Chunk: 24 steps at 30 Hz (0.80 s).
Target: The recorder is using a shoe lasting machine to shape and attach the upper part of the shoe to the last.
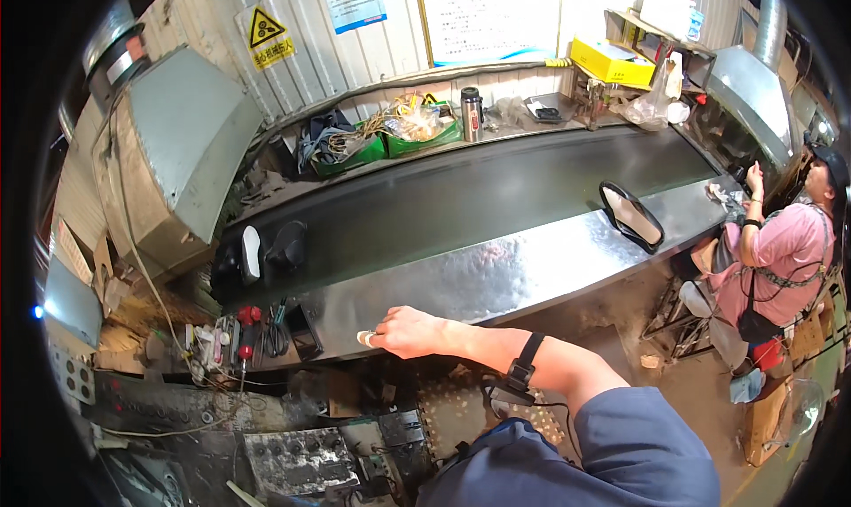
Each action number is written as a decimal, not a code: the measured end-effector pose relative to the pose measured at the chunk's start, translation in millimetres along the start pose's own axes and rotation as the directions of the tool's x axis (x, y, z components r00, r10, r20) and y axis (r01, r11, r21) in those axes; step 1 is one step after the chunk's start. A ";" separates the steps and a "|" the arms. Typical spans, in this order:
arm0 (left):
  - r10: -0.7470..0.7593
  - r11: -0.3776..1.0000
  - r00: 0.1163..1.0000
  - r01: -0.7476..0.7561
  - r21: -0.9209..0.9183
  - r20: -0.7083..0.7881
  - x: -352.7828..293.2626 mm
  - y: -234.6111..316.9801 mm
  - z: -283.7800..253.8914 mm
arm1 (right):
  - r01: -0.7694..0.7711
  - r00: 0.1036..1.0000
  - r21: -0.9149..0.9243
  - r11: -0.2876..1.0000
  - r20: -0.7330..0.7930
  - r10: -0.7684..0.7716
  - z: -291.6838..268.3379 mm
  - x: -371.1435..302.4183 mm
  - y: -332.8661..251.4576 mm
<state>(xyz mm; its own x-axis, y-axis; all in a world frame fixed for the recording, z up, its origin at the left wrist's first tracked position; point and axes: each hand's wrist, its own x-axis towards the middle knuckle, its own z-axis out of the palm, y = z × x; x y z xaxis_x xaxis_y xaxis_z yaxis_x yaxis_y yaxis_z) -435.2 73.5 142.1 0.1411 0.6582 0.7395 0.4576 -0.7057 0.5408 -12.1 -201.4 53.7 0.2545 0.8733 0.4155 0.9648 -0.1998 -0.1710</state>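
Observation:
My right hand is closed above the near metal ledge, its arm reaching across from the right. A small whitish piece shows at its fingertips, too small to name. Just left of the hand lies a black flat tray or device, beside pliers or scissors and a red-and-black power tool. My left hand is out of sight. On the belt's left end sit a white-soled shoe and dark shoe pieces. A black slipper with a beige insole rests farther right on the ledge.
A dark conveyor belt runs between two metal hoods. Behind it stand green boxes of scraps, a thermos and a yellow box. A co-worker in pink sits at the right. Control panels lie below.

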 end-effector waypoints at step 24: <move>-0.081 0.754 0.621 0.549 -0.359 0.779 -59.6 236.8 151.5 | -0.084 0.789 0.494 -0.866 0.563 0.245 -3.9 -12.6 64.7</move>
<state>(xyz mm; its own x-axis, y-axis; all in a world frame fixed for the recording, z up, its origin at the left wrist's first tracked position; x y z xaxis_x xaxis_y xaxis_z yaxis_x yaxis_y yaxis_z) -202.3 -93.1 165.4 0.7346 0.6706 0.1030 0.1074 -0.2648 0.9583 47.4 -227.0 40.9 0.3998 0.8906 -0.2169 -0.8892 0.3194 -0.3277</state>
